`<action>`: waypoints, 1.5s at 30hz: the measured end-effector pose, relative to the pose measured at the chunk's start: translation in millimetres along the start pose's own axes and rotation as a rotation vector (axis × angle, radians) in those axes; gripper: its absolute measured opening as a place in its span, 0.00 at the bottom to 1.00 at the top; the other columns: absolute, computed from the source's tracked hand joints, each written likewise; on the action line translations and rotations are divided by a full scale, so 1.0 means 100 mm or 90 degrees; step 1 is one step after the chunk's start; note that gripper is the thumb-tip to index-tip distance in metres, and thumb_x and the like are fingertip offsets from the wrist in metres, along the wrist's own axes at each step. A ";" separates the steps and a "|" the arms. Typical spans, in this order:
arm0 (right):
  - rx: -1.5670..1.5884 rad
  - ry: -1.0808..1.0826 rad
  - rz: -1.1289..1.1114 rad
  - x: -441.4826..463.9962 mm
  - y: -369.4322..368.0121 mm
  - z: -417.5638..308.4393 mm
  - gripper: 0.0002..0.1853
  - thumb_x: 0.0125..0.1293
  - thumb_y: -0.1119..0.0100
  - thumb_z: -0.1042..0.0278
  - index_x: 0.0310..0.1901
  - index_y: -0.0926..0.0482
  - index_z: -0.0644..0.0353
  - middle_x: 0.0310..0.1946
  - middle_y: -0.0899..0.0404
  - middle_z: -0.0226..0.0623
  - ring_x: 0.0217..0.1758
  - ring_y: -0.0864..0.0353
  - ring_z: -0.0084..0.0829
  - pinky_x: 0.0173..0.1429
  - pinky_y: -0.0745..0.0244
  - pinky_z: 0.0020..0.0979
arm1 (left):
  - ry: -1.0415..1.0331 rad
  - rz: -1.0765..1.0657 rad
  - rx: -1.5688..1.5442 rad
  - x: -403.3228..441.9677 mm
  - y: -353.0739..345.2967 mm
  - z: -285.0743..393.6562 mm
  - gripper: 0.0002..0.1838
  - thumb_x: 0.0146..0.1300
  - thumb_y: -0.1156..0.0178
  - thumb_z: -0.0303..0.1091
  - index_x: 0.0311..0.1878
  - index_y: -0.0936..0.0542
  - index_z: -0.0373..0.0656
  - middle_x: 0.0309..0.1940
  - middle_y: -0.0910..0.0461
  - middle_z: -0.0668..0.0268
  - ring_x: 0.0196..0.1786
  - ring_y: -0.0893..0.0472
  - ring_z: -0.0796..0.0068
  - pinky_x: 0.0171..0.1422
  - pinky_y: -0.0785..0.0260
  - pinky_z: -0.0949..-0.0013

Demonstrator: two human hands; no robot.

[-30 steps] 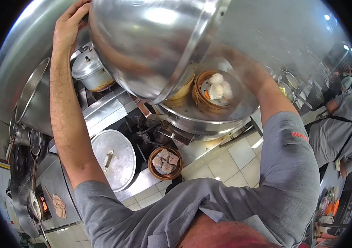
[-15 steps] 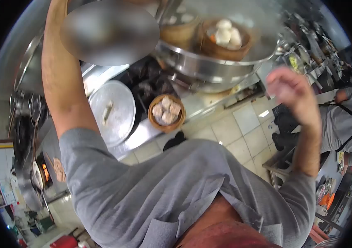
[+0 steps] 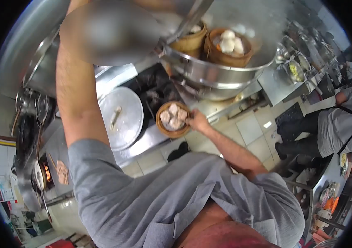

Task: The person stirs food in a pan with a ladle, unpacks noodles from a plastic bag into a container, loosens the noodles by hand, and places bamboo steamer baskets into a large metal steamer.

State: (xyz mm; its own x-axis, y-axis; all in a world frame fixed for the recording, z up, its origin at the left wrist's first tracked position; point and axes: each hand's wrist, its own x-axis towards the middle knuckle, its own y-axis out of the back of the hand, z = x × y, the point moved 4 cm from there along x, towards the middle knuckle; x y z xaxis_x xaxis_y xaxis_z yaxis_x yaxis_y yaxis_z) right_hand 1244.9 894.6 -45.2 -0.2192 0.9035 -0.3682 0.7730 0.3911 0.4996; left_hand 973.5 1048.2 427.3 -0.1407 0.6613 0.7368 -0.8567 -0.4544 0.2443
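Note:
My right hand (image 3: 198, 121) is closed on the right rim of a small bamboo steamer basket (image 3: 172, 134), which sits at the stove's front edge. Several pale dumplings (image 3: 174, 116) are in it. Raised at the upper left is my left forearm (image 3: 77, 82); a blurred patch covers the hand, so its fingers and anything in them are hidden. Behind the small basket stands a large steel steamer pot (image 3: 221, 75), steaming. Inside it are a bamboo basket (image 3: 230, 59) with white buns (image 3: 228, 42) and a second bamboo basket (image 3: 190, 44), partly covered by a dark metal edge.
A round metal lid (image 3: 132, 107) lies on the stove (image 3: 154, 84), left of the small basket. Farther left a flame burns beside a ladle (image 3: 39, 175). Another person (image 3: 341, 124) stands at the right by a counter. A bowl of yellow-green food (image 3: 295, 71) is at the upper right.
My right hand has come down from the upper right and taken hold of the small dumpling basket's rim. The dark metal edge now crosses in front of the pot's left basket.

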 end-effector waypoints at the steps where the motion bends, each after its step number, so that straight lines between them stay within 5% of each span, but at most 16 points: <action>1: 0.015 0.009 0.014 -0.01 -0.02 0.00 0.25 0.51 0.35 0.52 0.41 0.28 0.65 0.36 0.21 0.50 0.43 0.21 0.48 0.48 0.27 0.40 | 0.044 -0.020 -0.064 0.01 -0.02 -0.02 0.16 0.59 0.45 0.34 0.48 0.21 0.37 0.31 0.21 0.67 0.28 0.27 0.79 0.33 0.34 0.77; 8: -0.033 -0.031 0.011 -0.24 0.49 0.01 0.24 0.49 0.33 0.55 0.41 0.24 0.67 0.35 0.20 0.51 0.41 0.20 0.47 0.47 0.27 0.40 | 0.051 -0.045 -0.129 0.10 0.02 -0.14 0.14 0.61 0.46 0.31 0.48 0.23 0.35 0.36 0.20 0.64 0.34 0.22 0.76 0.39 0.29 0.74; 13: 0.050 -0.087 0.032 -0.92 1.79 0.09 0.19 0.46 0.34 0.65 0.41 0.24 0.63 0.19 0.25 0.35 0.15 0.27 0.22 0.19 0.30 0.26 | 0.077 -0.041 -0.188 0.16 0.02 -0.28 0.14 0.62 0.46 0.30 0.49 0.24 0.36 0.35 0.20 0.64 0.33 0.22 0.75 0.38 0.28 0.74; 20: -0.023 -0.018 0.128 -1.84 3.76 -0.45 0.17 0.48 0.46 0.64 0.38 0.26 0.66 0.16 0.26 0.31 0.14 0.27 0.22 0.16 0.32 0.21 | 0.086 -0.029 -0.231 0.13 0.04 -0.34 0.14 0.62 0.47 0.30 0.50 0.25 0.35 0.37 0.20 0.62 0.36 0.20 0.72 0.40 0.26 0.70; 26: -0.059 -0.016 0.227 -1.54 4.76 -1.12 0.06 0.46 0.48 0.75 0.28 0.27 0.64 0.13 0.30 0.30 0.11 0.30 0.21 0.14 0.35 0.22 | 0.083 -0.011 -0.237 0.21 0.16 -0.58 0.14 0.61 0.47 0.31 0.49 0.23 0.37 0.37 0.20 0.62 0.36 0.20 0.72 0.40 0.27 0.71; 28: -0.025 0.059 0.200 -1.18 4.87 -1.35 0.02 0.47 0.49 0.76 0.24 0.28 0.62 0.13 0.33 0.27 0.10 0.33 0.19 0.11 0.40 0.22 | 0.112 -0.007 -0.136 0.38 0.29 -0.91 0.20 0.63 0.43 0.37 0.56 0.26 0.38 0.43 0.22 0.70 0.43 0.24 0.83 0.50 0.32 0.76; 32: 0.011 0.146 0.115 -0.19 4.88 -1.76 0.02 0.49 0.48 0.75 0.22 0.28 0.61 0.14 0.34 0.26 0.10 0.38 0.19 0.10 0.49 0.22 | 0.086 -0.017 -0.194 0.23 0.20 -0.65 0.19 0.62 0.43 0.36 0.55 0.25 0.38 0.43 0.22 0.71 0.42 0.24 0.83 0.48 0.32 0.76; 38: 0.073 0.135 0.117 1.26 4.35 -2.26 0.04 0.53 0.44 0.72 0.30 0.22 0.61 0.25 0.25 0.35 0.23 0.24 0.29 0.21 0.31 0.28 | 0.088 -0.015 -0.143 0.12 0.08 -0.36 0.19 0.63 0.43 0.37 0.55 0.25 0.38 0.44 0.22 0.70 0.43 0.24 0.82 0.51 0.32 0.75; 40: -0.640 0.623 0.132 1.51 4.11 -2.40 0.05 0.53 0.42 0.72 0.32 0.21 0.60 0.27 0.22 0.37 0.25 0.22 0.29 0.30 0.25 0.28 | 0.089 -0.006 -0.125 0.11 0.07 -0.33 0.18 0.61 0.42 0.37 0.53 0.23 0.40 0.46 0.22 0.68 0.45 0.25 0.79 0.50 0.30 0.71; 41: -0.638 0.624 0.132 1.66 4.01 -2.42 0.05 0.53 0.42 0.72 0.32 0.21 0.60 0.27 0.22 0.37 0.25 0.22 0.29 0.30 0.25 0.28 | 0.089 -0.007 -0.124 0.10 0.06 -0.32 0.18 0.61 0.42 0.37 0.53 0.23 0.40 0.46 0.22 0.68 0.45 0.25 0.79 0.50 0.30 0.71; 42: -0.500 0.395 0.133 1.88 3.95 -2.44 0.06 0.51 0.40 0.73 0.33 0.20 0.59 0.28 0.21 0.38 0.26 0.22 0.29 0.33 0.24 0.27 | 0.088 -0.005 -0.121 0.10 0.05 -0.30 0.18 0.61 0.42 0.37 0.53 0.23 0.40 0.46 0.22 0.67 0.46 0.25 0.79 0.50 0.30 0.71; 44: -0.357 0.173 0.128 2.14 3.86 -2.33 0.07 0.50 0.39 0.73 0.34 0.20 0.59 0.29 0.20 0.38 0.27 0.22 0.28 0.36 0.24 0.26 | 0.088 0.001 -0.116 0.10 0.04 -0.29 0.18 0.61 0.42 0.37 0.53 0.23 0.39 0.46 0.22 0.67 0.46 0.25 0.78 0.51 0.30 0.71; 45: -0.481 0.214 0.119 2.21 3.77 -2.32 0.08 0.51 0.39 0.72 0.34 0.20 0.59 0.30 0.19 0.38 0.27 0.22 0.29 0.38 0.24 0.28 | 0.082 -0.006 -0.120 0.10 0.03 -0.27 0.19 0.61 0.42 0.37 0.53 0.23 0.39 0.46 0.22 0.66 0.47 0.25 0.78 0.50 0.30 0.70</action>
State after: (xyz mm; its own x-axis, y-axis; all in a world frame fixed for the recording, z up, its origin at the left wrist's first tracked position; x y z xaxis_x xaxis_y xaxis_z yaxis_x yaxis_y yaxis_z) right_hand 1349.9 1282.7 244.2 -0.3851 0.9222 -0.0344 0.2344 0.1338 0.9629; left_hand 956.0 1069.7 418.3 -0.1843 0.7407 0.6461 -0.9339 -0.3369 0.1198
